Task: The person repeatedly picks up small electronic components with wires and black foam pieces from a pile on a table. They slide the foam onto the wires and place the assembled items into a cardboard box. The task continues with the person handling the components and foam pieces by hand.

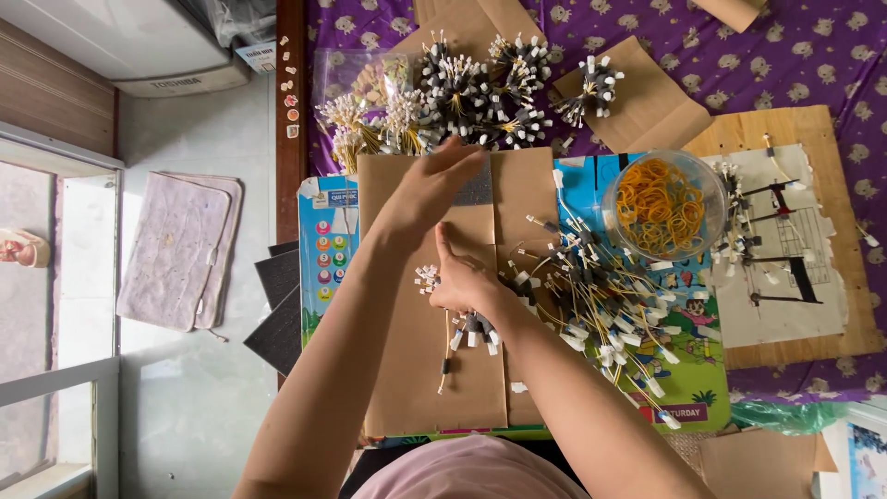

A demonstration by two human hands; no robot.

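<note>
Head view: left hand (427, 189) spread on brown cardboard sheet (430, 305), right hand (465, 282) pinching yellow-wired white-plug connector bundle (471, 328), which could slip and scatter.

Pale tiled floor (185, 397) with grey mat (176, 249), purple patterned bedsheet (813, 55), daylit glass door (55, 277).
</note>
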